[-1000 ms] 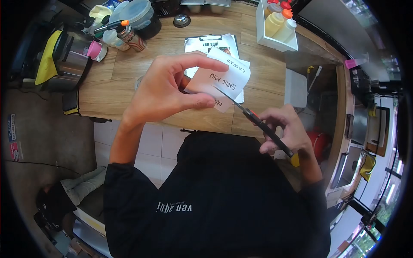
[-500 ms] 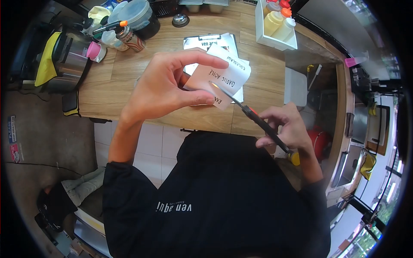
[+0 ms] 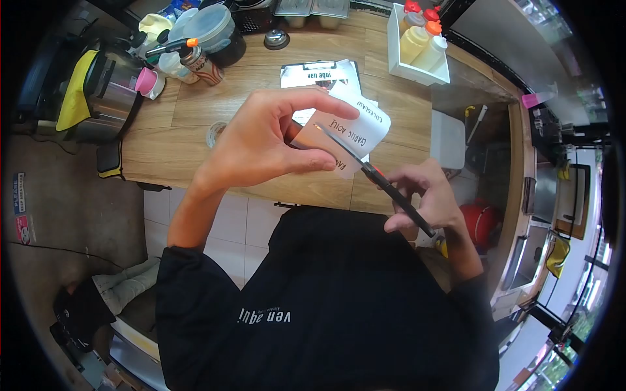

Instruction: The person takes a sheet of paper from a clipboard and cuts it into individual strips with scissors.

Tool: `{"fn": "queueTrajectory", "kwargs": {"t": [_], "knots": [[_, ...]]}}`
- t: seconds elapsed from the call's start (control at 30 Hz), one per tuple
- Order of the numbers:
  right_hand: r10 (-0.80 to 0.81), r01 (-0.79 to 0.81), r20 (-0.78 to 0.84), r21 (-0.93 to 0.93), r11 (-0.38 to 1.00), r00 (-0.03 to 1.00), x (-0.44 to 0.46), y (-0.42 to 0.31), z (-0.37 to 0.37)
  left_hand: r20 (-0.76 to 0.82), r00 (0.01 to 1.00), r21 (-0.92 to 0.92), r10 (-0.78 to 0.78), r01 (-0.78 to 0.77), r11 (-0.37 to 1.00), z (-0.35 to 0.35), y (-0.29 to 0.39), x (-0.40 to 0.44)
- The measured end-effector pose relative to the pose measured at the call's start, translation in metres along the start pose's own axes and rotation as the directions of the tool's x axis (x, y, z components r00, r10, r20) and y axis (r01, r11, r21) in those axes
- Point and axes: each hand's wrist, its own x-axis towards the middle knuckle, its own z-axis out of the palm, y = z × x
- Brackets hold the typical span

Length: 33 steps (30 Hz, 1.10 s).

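Note:
My left hand (image 3: 264, 140) pinches a slip of white paper (image 3: 375, 111) by its side, thumb below and index finger along the top. Handwritten words on it include "COLESLAW" and "GARLIC AOILI"; a lower word is partly covered. The paper curls at its right end. In my right hand (image 3: 427, 195) is a pair of scissors (image 3: 391, 189) with dark handles and an orange-red spot near the pivot. Its blades lie across the paper, between "GARLIC AOILI" and the lower word. The blades look nearly closed. Under the paper, on the wooden table, lies a clipboard (image 3: 319, 73) with printed sheets.
A tape roll (image 3: 215, 133) sits left of my left hand. Farther back are a service bell (image 3: 276, 40), a lidded tub (image 3: 215, 39), a spray can (image 3: 201, 65) and a white caddy (image 3: 417, 73) of squeeze bottles. Someone's legs (image 3: 127, 283) show at lower left.
My left hand and the paper have shifted slightly right and down in view. The scissors remain across the paper, their blades still nearly closed. The tape roll shows more now.

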Motion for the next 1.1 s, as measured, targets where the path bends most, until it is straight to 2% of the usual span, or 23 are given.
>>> {"fn": "queueTrajectory", "kwargs": {"t": [0.1,0.27,0.37,0.5,0.67,0.83,0.9,0.97,1.0,1.07,1.1], "knots": [[-0.013,0.013,-0.001,0.002,1.0,1.0,0.001,0.0,0.0,-0.005,1.0,-0.011,-0.01,0.01,1.0,-0.001,0.0,0.0],[-0.013,0.014,0.01,-0.102,0.995,1.0,0.001,-0.001,-0.001,-0.004,1.0,-0.002,0.016,-0.016,1.0,-0.002,-0.003,-0.001],[-0.035,0.035,0.0,-0.08,0.996,0.999,0.002,-0.002,0.0,-0.007,1.0,-0.006,-0.004,0.004,1.0,-0.001,-0.002,-0.001],[-0.058,0.057,-0.019,-0.056,0.997,0.998,0.004,-0.001,0.003,0.007,0.999,-0.032,0.043,-0.043,0.999,0.002,-0.004,0.001],[-0.044,0.042,-0.013,-0.122,0.992,0.999,0.004,-0.001,0.005,0.004,0.997,-0.042,0.072,-0.071,0.997,0.001,-0.005,0.001],[0.017,-0.017,-0.011,-0.062,0.998,1.0,-0.004,0.017,0.008,-0.012,0.998,-0.095,-0.06,0.059,0.994,-0.003,-0.011,0.003],[0.032,-0.032,-0.019,-0.037,0.999,0.999,-0.015,0.032,0.008,-0.036,0.994,-0.073,-0.107,0.104,0.992,-0.013,-0.035,0.008],[0.223,-0.22,-0.105,0.042,0.975,0.969,-0.031,0.047,0.01,-0.09,0.983,-0.066,-0.162,0.157,0.985,-0.017,-0.08,0.014],[0.223,-0.219,-0.135,0.047,0.975,0.965,-0.036,0.054,0.01,-0.116,0.978,-0.076,-0.173,0.165,0.983,-0.015,-0.111,0.016],[0.297,-0.279,-0.162,0.125,0.952,0.941,-0.046,0.068,0.013,-0.169,0.962,0.075,-0.217,0.232,0.97,0.0,-0.167,0.018],[0.363,-0.327,-0.185,0.196,0.924,0.913,-0.051,0.072,0.015,-0.155,0.962,0.072,-0.224,0.237,0.969,0.01,-0.199,0.018]]}}
